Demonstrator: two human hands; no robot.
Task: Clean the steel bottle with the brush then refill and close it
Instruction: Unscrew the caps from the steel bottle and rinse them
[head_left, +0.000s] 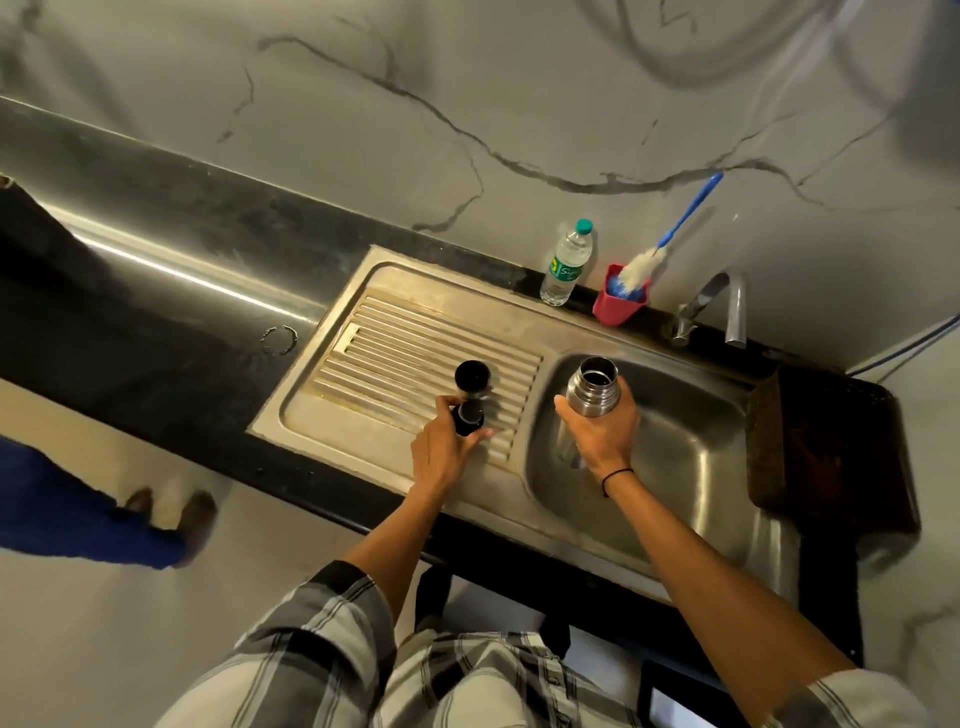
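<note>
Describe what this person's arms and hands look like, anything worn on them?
Both forearms are bare. The upper arms wear short plaid sleeves in grey, white and black. A thin black band circles the right wrist. The left hand and right hand show no rings or gloves.

Both arms are extended forward. The left hand (444, 449) is curled in a grip; the right hand (602, 434) likewise.

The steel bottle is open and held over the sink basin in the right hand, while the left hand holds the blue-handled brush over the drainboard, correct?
Not quite. In the head view the left hand holds the black cap, not the brush, which stands in the red cup. The right hand does hold the open steel bottle over the sink.
</note>
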